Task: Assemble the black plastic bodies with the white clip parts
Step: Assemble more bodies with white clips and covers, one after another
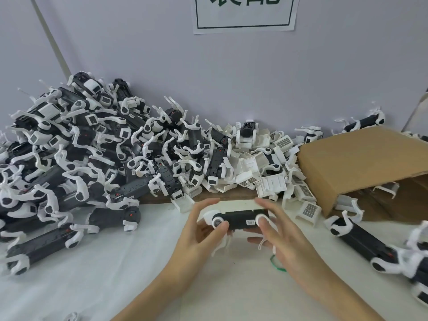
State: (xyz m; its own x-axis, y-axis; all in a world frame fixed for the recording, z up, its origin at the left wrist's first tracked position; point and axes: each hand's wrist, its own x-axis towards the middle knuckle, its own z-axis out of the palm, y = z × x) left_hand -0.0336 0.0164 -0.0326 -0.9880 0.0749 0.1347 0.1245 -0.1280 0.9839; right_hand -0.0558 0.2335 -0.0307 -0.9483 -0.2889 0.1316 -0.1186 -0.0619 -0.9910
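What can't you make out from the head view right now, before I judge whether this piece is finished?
- Underside of the black plastic body with white end caps: hidden by the left hand and right hand gripping it.
- Small label on that body: too small to read.
- Inside of the brown cardboard box: covered by its flap, cut off by the right edge.
- White wall sign: cut off by the top edge.

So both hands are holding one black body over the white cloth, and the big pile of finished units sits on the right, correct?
Not quite. The head view shows the big pile of finished units on the left, not the right. The rest holds: the left hand and right hand hold one black body over the white cloth.
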